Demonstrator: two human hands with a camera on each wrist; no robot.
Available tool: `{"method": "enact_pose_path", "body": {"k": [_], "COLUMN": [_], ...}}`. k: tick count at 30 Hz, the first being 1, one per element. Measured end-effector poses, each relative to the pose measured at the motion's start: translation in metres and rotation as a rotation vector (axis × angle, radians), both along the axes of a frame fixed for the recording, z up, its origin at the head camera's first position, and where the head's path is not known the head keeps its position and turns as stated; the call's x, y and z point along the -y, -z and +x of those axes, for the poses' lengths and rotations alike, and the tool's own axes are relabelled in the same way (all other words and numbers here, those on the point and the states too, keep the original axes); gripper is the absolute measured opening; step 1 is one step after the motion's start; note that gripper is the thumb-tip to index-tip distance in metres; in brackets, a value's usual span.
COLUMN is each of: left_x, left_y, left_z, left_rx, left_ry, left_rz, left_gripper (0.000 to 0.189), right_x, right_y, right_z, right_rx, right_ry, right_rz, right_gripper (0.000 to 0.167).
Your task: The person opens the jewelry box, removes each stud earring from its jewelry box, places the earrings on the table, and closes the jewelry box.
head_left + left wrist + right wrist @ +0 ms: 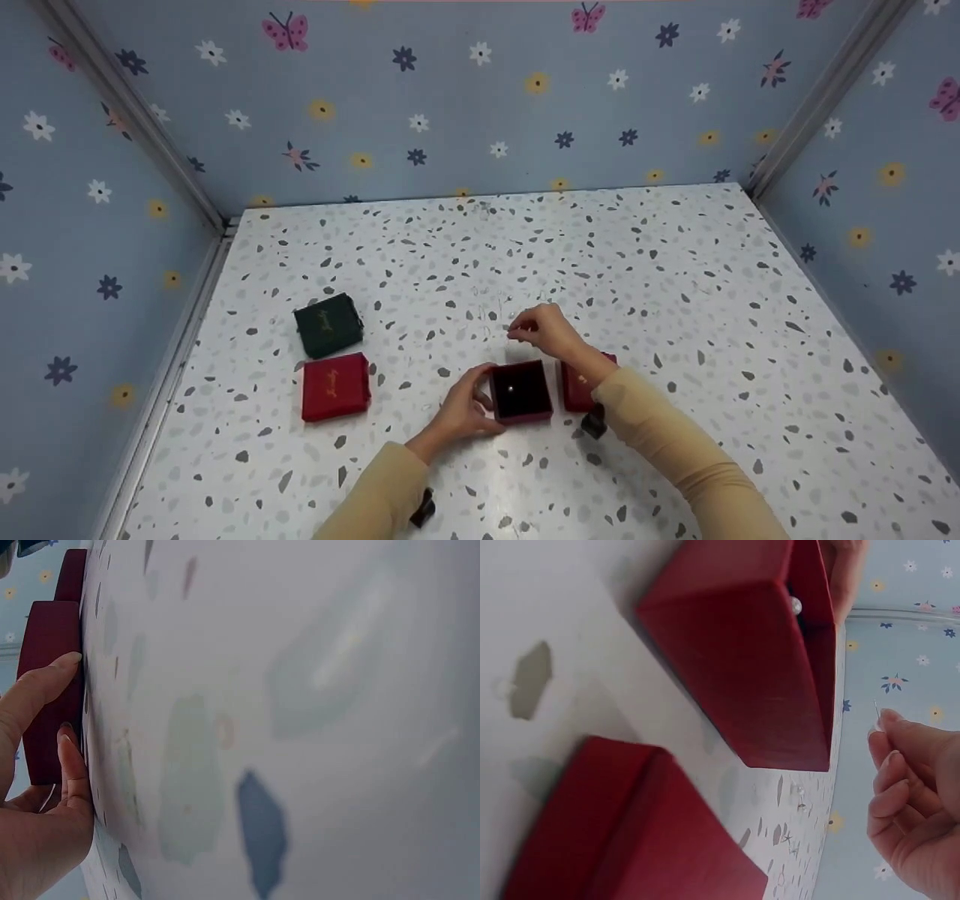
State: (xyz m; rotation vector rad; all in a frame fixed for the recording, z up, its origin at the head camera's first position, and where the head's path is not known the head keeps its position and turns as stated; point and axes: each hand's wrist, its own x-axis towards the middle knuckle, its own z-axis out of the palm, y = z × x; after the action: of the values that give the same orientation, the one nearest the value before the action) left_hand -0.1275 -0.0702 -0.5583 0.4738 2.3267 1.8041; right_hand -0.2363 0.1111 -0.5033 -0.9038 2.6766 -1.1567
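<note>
An uncovered dark-red jewelry box [551, 409] with a black inside stands at the front middle. One pearl stud [796, 606] sits in it, near its left side in the head view. My left hand [459, 409] grips the box from the left, thumb and fingers on opposite sides; the left wrist view shows this hand [52, 757] against the red wall. Beyond the box, my right hand [551, 330] is raised above the table. In the right wrist view its thumb and forefinger pinch a small earring [878, 720] with a thin post; its pearl end is mostly hidden.
A red box or lid [576, 390] with a gold mark lies right of the uncovered box, under my right forearm. Further left lie a green box [328, 326] and a red box [335, 386]. Several tiny clear-looking items [487, 311] lie on the speckled table. Patterned panels surround it.
</note>
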Motion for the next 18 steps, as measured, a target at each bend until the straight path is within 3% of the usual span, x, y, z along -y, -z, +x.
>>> {"method": "enact_pose_path", "body": {"k": [7, 11, 15, 18], "left_x": [-0.001, 0.001, 0.004, 0.006], "left_y": [-0.029, -0.018, 0.004, 0.008], "left_z": [0.010, 0.007, 0.000, -0.001], "left_rx": [0.021, 0.009, -0.040, -0.063], "left_ry": [0.000, 0.010, 0.033, 0.048], "left_rz": [0.027, 0.003, 0.027, 0.057], "left_gripper": [0.087, 0.086, 0.089, 0.089], "right_x": [0.009, 0.015, 0.020, 0.024], "right_y": [-0.003, -0.002, 0.001, 0.002], "right_z": [-0.017, -0.025, -0.033, -0.038], "right_rx": [0.038, 0.080, 0.102, 0.117], "right_ry": [0.027, 0.035, 0.061, 0.095], "right_rz": [0.026, 0.024, 0.048, 0.078], "right_gripper": [0.006, 0.007, 0.008, 0.008]}}
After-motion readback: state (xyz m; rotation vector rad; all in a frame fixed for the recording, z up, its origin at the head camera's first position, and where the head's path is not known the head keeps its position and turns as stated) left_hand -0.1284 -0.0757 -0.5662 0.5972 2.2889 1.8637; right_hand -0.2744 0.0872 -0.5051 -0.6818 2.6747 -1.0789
